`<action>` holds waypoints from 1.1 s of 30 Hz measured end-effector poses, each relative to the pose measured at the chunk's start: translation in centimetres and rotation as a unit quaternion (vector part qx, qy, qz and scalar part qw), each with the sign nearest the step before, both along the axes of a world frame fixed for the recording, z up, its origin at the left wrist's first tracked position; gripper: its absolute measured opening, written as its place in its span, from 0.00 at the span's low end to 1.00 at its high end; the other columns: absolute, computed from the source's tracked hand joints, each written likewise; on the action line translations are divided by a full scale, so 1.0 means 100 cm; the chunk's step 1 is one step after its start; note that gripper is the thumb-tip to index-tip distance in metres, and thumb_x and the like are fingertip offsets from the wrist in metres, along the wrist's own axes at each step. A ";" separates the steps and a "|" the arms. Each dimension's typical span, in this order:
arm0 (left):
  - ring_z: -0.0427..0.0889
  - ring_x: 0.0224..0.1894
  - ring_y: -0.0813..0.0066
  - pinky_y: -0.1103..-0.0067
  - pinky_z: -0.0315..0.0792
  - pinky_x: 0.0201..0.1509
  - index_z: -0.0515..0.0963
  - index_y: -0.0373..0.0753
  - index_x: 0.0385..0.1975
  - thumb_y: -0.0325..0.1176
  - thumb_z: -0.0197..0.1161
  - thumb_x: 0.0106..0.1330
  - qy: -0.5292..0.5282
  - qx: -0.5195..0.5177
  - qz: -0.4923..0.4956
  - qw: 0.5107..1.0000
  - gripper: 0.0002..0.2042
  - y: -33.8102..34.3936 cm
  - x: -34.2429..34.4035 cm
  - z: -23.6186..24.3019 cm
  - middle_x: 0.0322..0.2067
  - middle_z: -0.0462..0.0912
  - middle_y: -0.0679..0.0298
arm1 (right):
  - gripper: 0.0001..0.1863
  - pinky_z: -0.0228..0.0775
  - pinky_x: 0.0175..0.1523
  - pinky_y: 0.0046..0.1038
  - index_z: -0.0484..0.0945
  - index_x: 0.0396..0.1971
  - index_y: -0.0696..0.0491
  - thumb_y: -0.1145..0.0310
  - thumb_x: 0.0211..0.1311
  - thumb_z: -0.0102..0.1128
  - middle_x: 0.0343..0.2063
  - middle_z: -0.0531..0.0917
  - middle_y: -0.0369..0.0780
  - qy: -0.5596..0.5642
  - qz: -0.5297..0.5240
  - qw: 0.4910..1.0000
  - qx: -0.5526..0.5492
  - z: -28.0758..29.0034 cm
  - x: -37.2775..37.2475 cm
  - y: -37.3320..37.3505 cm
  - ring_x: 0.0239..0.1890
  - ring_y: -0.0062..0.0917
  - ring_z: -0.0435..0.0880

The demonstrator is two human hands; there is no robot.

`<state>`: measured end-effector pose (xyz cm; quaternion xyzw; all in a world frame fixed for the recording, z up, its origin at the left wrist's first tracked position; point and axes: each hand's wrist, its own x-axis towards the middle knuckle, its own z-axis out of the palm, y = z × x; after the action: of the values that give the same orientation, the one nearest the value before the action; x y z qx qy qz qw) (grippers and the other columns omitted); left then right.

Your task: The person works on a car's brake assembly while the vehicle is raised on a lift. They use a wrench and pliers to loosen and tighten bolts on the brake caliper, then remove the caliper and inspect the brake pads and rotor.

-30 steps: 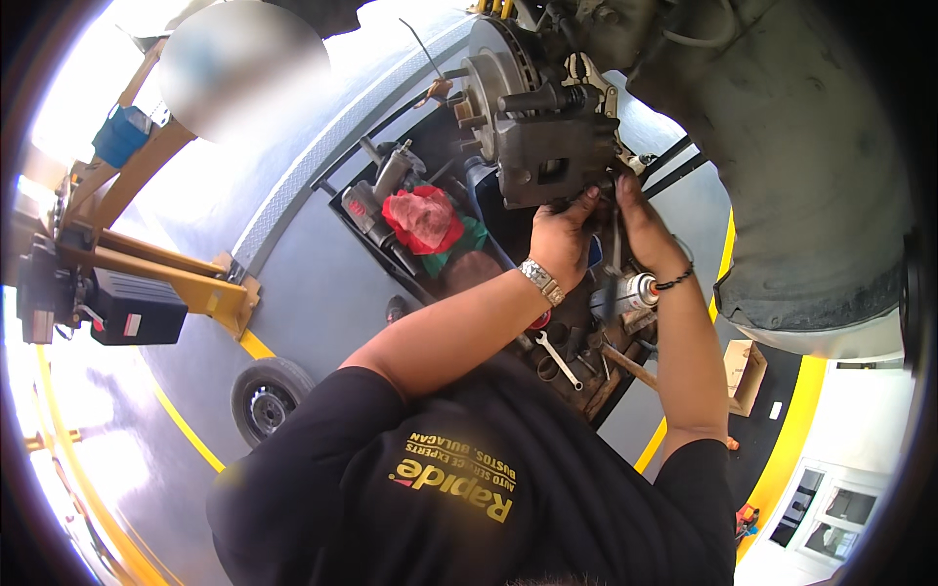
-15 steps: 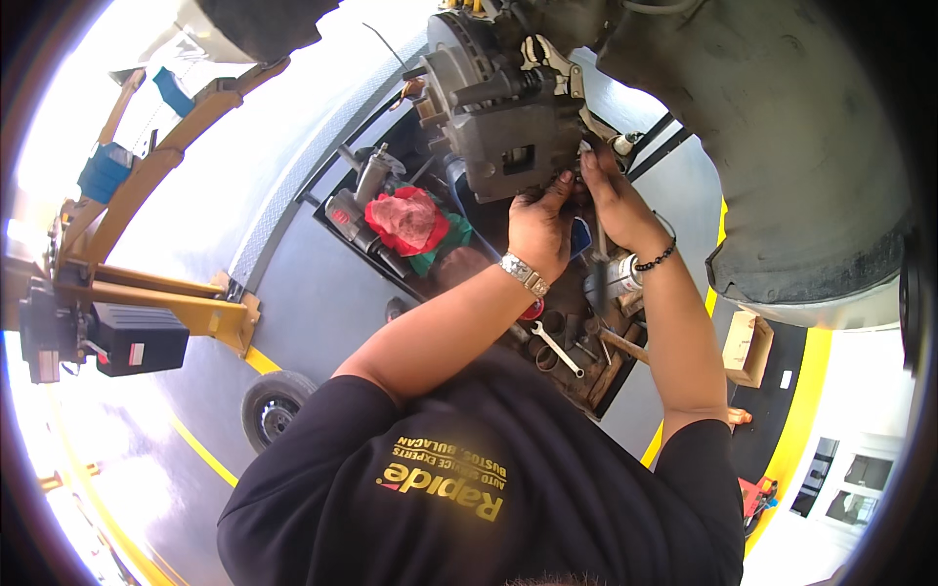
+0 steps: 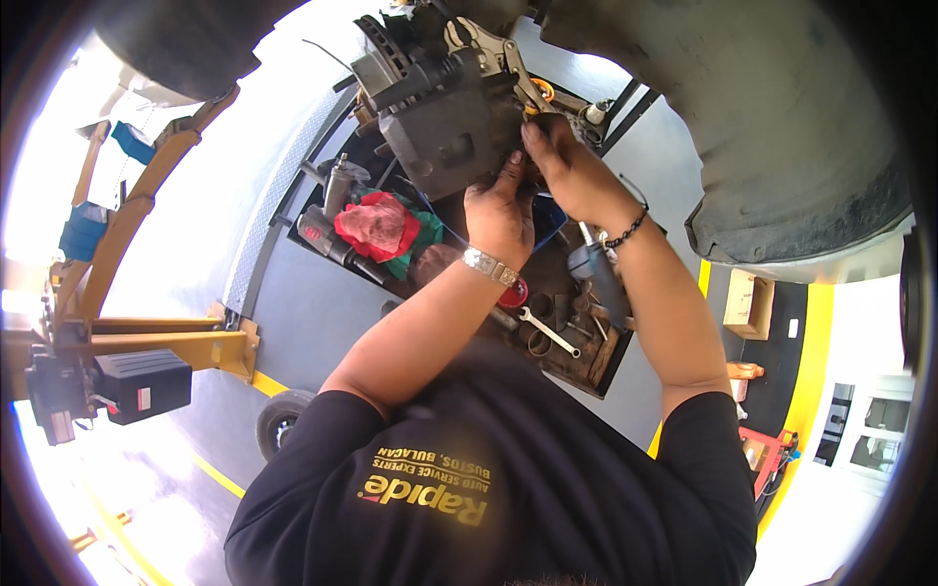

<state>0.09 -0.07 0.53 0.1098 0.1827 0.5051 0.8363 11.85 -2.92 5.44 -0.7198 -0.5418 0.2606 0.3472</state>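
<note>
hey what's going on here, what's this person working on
A person in a black shirt is working under a raised car, both hands up on a grey brake caliper beside the brake disc. The left hand presses against the caliper's lower edge; the right hand grips by its side, below locking pliers clamped there. Below lie a tool tray with a wrench and a red rag.

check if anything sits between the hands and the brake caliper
Nothing visible does. The left hand and right hand both already touch the caliper. Locking pliers are clamped above it, clear of both hands.
</note>
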 end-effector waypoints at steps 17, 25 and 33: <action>0.81 0.44 0.75 0.73 0.76 0.53 0.77 0.41 0.49 0.24 0.63 0.69 0.020 0.048 -0.016 0.999 0.11 0.003 -0.002 -0.011 0.46 0.84 0.67 | 0.23 0.70 0.50 0.26 0.77 0.50 0.52 0.47 0.72 0.48 0.32 0.82 0.43 0.120 0.063 0.987 -0.090 0.009 0.016 0.004 0.38 0.25 0.80; 0.81 0.41 0.77 0.74 0.76 0.52 0.78 0.41 0.48 0.27 0.64 0.69 0.020 0.059 0.007 0.998 0.10 0.005 0.003 -0.014 0.43 0.84 0.67 | 0.37 0.75 0.45 0.29 0.57 0.70 0.52 0.68 0.59 0.56 0.40 0.81 0.44 -0.039 0.046 0.995 0.075 -0.022 0.012 0.000 0.39 0.24 0.82; 0.80 0.39 0.78 0.76 0.77 0.50 0.78 0.41 0.46 0.28 0.66 0.69 0.019 0.023 0.007 1.000 0.09 0.005 0.001 -0.013 0.41 0.83 0.69 | 0.23 0.75 0.35 0.34 0.66 0.58 0.55 0.74 0.62 0.53 0.31 0.83 0.45 -0.026 0.081 0.992 -0.092 -0.003 0.022 0.010 0.29 0.31 0.85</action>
<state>0.21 0.39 -0.75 0.1372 0.1881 0.5127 0.8264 14.03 -1.97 5.15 -0.7086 -0.5809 0.3184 0.2430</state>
